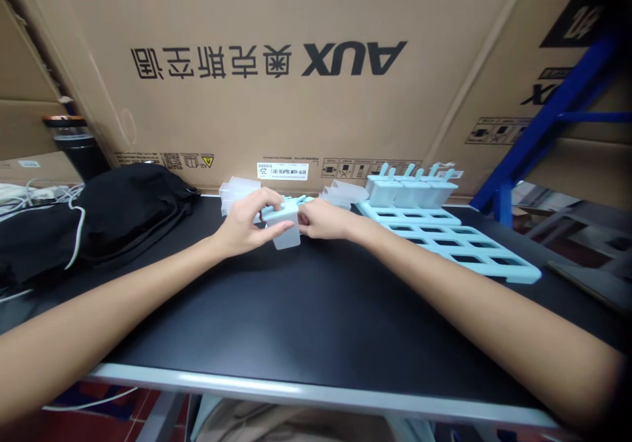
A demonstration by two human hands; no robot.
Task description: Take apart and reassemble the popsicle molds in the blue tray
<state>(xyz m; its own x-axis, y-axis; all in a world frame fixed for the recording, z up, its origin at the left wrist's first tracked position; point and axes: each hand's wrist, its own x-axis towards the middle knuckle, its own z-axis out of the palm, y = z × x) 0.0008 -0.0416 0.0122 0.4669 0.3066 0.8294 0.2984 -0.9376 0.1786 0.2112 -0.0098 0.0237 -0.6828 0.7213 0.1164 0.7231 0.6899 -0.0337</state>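
Note:
Between thumb and fingers, my left hand (247, 221) grips a translucent popsicle mold (287, 236) with a light blue lid on top, held above the black table. My right hand (324, 219) is closed right beside the mold's right side; its fingertips are partly hidden, so what they pinch is unclear. Light blue pieces show just behind the two hands. Clear empty mold cups (237, 192) stand behind my left hand, and more clear cups (343, 193) lie behind my right hand.
To the right lies a light blue mold frame (513, 272) with rectangular openings; several lidded molds (412, 192) with upright sticks stand in its far end. A black bag (128, 208), white cables and a dark bottle (79, 149) are at left. Large cardboard boxes (296, 119) rise behind the table.

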